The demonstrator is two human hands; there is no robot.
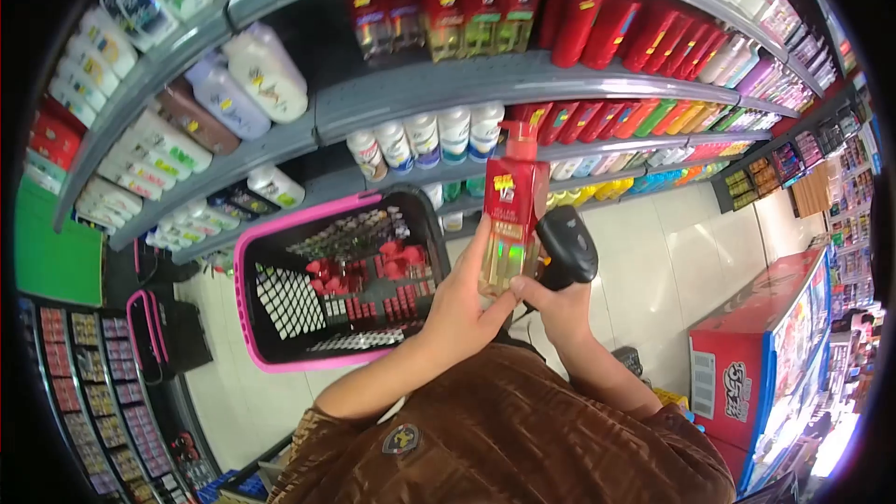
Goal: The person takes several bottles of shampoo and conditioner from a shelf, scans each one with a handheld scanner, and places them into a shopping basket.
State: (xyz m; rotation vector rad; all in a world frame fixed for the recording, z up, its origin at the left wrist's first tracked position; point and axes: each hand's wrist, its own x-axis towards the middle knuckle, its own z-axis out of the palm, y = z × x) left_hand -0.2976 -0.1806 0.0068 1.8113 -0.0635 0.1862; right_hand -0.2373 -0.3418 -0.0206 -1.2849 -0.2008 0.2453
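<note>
My left hand [464, 297] is wrapped round a pump bottle [507, 229] with a red top half and a clear, yellowish lower half. The bottle is upright in front of my chest and has a yellow sticker on its front. In my right hand [558, 310] is a black handheld barcode scanner [569, 245], close beside the bottle's right side. My right thumb reaches to the bottle's base. Left of my hands is a black shopping basket [245, 294] with a pink rim, and red pump tops [401, 259] show inside it.
Ahead, curved-looking grey shelves [401, 84] carry rows of bottles, including red pump bottles [485, 9] and white bottles [268, 72]. A red and blue display box [756, 355] stands at the right on the tiled floor [644, 252]. More pink-rimmed baskets [168, 331] are at the left.
</note>
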